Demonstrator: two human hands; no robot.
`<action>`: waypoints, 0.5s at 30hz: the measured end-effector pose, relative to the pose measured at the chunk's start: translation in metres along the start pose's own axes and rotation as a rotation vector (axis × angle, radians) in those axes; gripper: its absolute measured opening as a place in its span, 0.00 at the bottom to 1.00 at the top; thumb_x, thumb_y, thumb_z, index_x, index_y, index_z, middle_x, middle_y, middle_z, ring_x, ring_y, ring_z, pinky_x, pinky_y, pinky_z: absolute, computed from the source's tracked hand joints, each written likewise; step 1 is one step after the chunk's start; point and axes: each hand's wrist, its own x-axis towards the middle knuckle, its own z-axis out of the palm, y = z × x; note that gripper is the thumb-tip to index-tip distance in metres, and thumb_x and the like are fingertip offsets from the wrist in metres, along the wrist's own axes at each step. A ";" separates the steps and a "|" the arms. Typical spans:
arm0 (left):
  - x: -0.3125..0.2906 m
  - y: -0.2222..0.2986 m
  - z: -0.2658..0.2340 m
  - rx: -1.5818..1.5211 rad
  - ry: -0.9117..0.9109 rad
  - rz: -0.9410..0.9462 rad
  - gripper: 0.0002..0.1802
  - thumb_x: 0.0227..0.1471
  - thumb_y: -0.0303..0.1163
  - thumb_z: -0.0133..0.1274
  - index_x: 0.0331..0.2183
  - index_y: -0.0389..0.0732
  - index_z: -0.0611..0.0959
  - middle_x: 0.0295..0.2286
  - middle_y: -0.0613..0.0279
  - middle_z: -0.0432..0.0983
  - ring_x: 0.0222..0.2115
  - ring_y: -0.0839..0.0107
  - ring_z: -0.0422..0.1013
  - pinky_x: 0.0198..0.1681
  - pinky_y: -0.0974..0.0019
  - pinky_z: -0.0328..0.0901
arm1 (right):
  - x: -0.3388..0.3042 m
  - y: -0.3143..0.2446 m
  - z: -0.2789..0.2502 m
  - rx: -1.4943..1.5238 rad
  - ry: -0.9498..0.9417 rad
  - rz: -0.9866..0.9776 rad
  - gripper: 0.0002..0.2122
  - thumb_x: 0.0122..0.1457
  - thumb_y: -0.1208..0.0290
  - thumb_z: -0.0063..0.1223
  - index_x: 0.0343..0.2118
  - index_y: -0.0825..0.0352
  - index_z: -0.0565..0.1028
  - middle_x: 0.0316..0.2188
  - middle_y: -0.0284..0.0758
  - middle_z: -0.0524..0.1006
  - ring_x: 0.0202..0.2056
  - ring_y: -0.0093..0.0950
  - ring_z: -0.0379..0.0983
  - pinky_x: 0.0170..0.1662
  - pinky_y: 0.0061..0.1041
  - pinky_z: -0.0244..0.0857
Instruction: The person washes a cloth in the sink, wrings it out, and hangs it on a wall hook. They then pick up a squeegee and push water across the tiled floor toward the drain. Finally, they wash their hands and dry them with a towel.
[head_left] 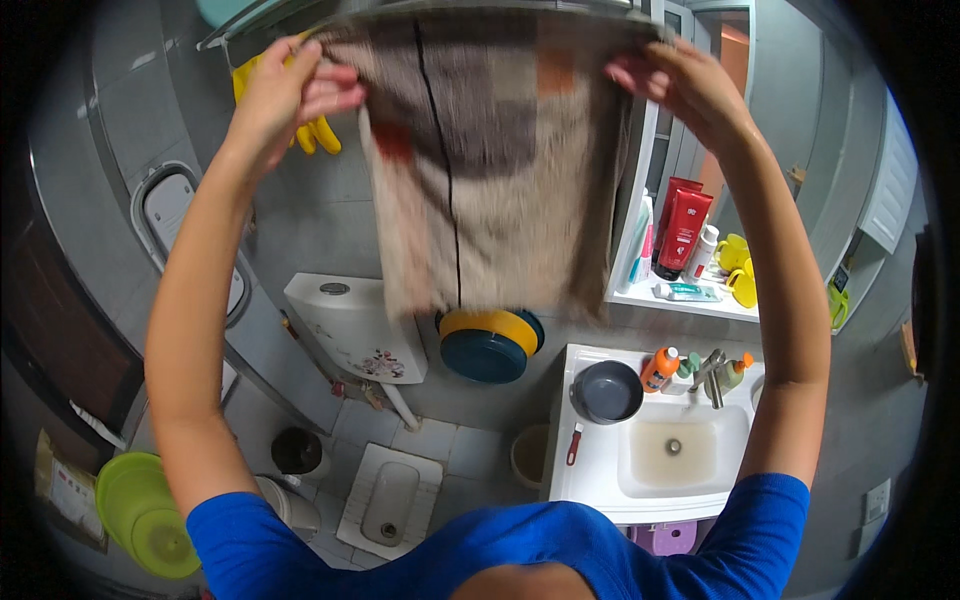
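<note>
A patterned towel (500, 210) in beige, brown and grey, with orange-red patches and a dark line down it, hangs spread out in front of me at head height. My left hand (285, 100) grips its upper left corner, and my right hand (690, 90) has hold of the upper right one. Both arms are raised. The cloth's lower edge is blurred and hangs loose in front of the tiled wall. Yellow rubber gloves (318, 135) hang just behind my left hand.
On the right, a white sink (735, 485) holds cloudy water beside a grey basin (608, 391). A shelf (640, 297) above carries red tubes (685, 235). Left are a cistern (350, 330), a squat toilet (392, 490) and green basins (150, 515). Stacked basins (485, 355) hang behind the towel.
</note>
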 end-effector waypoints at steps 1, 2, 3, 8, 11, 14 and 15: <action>0.011 0.000 0.003 -0.148 0.025 0.115 0.17 0.51 0.40 0.41 0.37 0.37 0.65 0.23 0.51 0.72 0.25 0.65 0.70 0.26 0.74 0.64 | 0.011 -0.005 -0.001 -0.041 -0.026 -0.152 0.10 0.53 0.66 0.42 0.30 0.68 0.68 0.27 0.32 0.73 0.24 0.19 0.70 0.27 0.16 0.65; 0.028 -0.001 0.000 -0.207 -0.024 0.238 0.17 0.51 0.40 0.39 0.35 0.34 0.67 0.30 0.49 0.71 0.30 0.64 0.70 0.30 0.69 0.65 | 0.025 -0.007 -0.003 -0.107 0.010 -0.288 0.10 0.53 0.67 0.43 0.34 0.68 0.67 0.28 0.35 0.73 0.30 0.25 0.71 0.33 0.19 0.65; 0.049 -0.004 -0.005 -0.166 0.017 0.338 0.15 0.52 0.37 0.38 0.36 0.35 0.66 0.31 0.49 0.70 0.31 0.63 0.70 0.31 0.67 0.65 | 0.038 -0.006 -0.002 -0.159 0.040 -0.419 0.12 0.53 0.67 0.44 0.38 0.68 0.67 0.28 0.39 0.73 0.35 0.30 0.71 0.40 0.22 0.65; 0.104 -0.032 0.025 0.542 0.608 0.800 0.17 0.47 0.31 0.38 0.41 0.36 0.64 0.36 0.41 0.65 0.40 0.50 0.62 0.41 0.59 0.57 | 0.052 -0.021 0.037 -0.871 0.043 -0.747 0.14 0.46 0.81 0.33 0.38 0.70 0.62 0.31 0.47 0.68 0.35 0.38 0.66 0.41 0.29 0.58; 0.109 -0.044 0.026 0.643 0.439 0.879 0.14 0.47 0.27 0.37 0.38 0.36 0.65 0.32 0.41 0.67 0.31 0.46 0.64 0.35 0.55 0.59 | 0.071 -0.008 0.030 -1.157 -0.005 -0.974 0.12 0.47 0.79 0.34 0.37 0.71 0.62 0.29 0.48 0.69 0.34 0.42 0.66 0.37 0.32 0.60; 0.123 -0.060 0.020 0.851 0.376 0.835 0.13 0.50 0.32 0.39 0.37 0.35 0.65 0.30 0.48 0.70 0.34 0.59 0.68 0.34 0.59 0.62 | 0.082 -0.005 0.029 -1.387 0.047 -0.894 0.08 0.51 0.73 0.33 0.32 0.70 0.63 0.28 0.48 0.70 0.32 0.45 0.66 0.34 0.35 0.60; 0.126 -0.063 0.020 0.873 0.367 0.802 0.14 0.49 0.34 0.40 0.36 0.35 0.65 0.29 0.47 0.70 0.33 0.59 0.68 0.34 0.58 0.61 | 0.085 -0.003 0.030 -1.414 0.055 -0.868 0.08 0.51 0.73 0.33 0.31 0.70 0.63 0.26 0.48 0.70 0.31 0.44 0.67 0.33 0.35 0.60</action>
